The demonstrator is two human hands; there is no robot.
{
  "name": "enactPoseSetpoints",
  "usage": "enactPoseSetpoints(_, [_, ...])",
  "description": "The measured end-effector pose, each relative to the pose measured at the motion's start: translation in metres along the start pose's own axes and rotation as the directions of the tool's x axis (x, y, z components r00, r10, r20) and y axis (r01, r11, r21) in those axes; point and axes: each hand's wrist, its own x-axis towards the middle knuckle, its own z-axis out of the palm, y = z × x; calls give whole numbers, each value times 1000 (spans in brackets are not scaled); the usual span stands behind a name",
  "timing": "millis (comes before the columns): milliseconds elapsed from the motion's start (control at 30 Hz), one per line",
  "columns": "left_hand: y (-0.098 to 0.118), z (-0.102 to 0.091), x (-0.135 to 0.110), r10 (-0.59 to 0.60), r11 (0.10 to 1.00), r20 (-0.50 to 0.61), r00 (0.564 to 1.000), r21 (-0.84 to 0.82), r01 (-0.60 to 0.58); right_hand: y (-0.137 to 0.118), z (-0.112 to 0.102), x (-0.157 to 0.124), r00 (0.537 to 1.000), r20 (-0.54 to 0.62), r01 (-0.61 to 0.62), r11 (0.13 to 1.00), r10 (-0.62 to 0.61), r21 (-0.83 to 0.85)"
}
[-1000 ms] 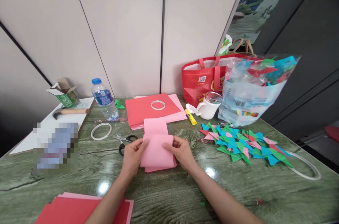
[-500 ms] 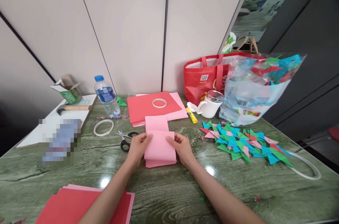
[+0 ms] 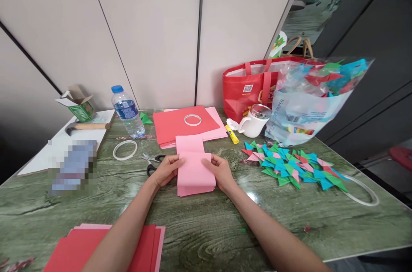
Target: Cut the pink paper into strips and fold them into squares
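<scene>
Pink paper [image 3: 196, 171] is curled over toward me in the middle of the table, its lower end bent round in a loose fold. On its left edge my left hand [image 3: 168, 169] pinches it between thumb and fingers. My right hand [image 3: 222, 172] grips the right edge the same way, thumb on top. A flat part of the pink paper extends away from me behind the fold. Beside my left hand lie scissors [image 3: 150, 161] with black handles, partly covered by that hand. Red sheets [image 3: 180, 128] with a tape ring [image 3: 192, 120] on top lie just beyond the paper.
Folded coloured paper pieces [image 3: 289, 162] and a large ring [image 3: 367, 197] lie at right, before a filled plastic bag [image 3: 299, 113]. A white mug [image 3: 254, 124], glue stick [image 3: 232, 134] and red bag [image 3: 238, 89] stand behind. Left are a bottle [image 3: 128, 113], hammer [image 3: 92, 126] and more red sheets [image 3: 74, 246].
The view has shifted slightly, so most things sit a little higher in it. Both hands keep hold of the pink paper's edges, and its curled fold has barely changed.
</scene>
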Motion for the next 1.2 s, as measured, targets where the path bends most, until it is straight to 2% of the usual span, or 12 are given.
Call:
enactPoseSetpoints(633, [-4,14,-12,38,997,-141,989,-66,-48,2,-1,2,998,62,36,995,-30,-88])
enactPoseSetpoints(733, [-4,14,-11,39,996,-173,984,-72,-52,-8,-1,1,989,-18,141,966,-149,-218])
enactPoseSetpoints(767, [-5,14,-10,39,996,-187,982,-76,-54,-14,0,-4,962,-85,224,930,-258,-293])
enactPoseSetpoints(800, [-5,13,-9,39,995,-204,978,-81,-57,-20,3,-12,896,-162,327,861,-414,-389])
enactPoseSetpoints(833, [-6,12,-8,39,994,-222,974,-87,-60,-25,8,-23,781,-227,425,761,-583,-490])
enactPoseSetpoints(867, [-7,12,-7,39,994,-240,970,-94,-63,-30,14,-37,683,-166,526,637,-711,-564])
enactPoseSetpoints(900, [-7,11,-6,38,993,-255,966,-102,-65,-32,23,-53,632,29,643,503,-775,-578])
enactPoseSetpoints(933, [-8,10,-5,36,992,-267,963,-111,-68,-32,33,-68,602,304,749,389,-738,-537])
enactPoseSetpoints(967, [-8,10,-4,36,990,-277,960,-120,-71,-29,45,-83,578,546,807,322,-607,-496])
enactPoseSetpoints(1033, [-8,9,-3,39,987,-295,955,-135,-82,-18,70,-104,629,719,777,223,-297,-588])
enactPoseSetpoints(1133, [-9,9,-1,47,985,-315,948,-144,-97,3,106,-114,725,689,689,-17,21,-724])
enactPoseSetpoints(1200, [-9,9,-1,46,985,-316,948,-141,-94,13,125,-113,737,658,673,-86,154,-734])
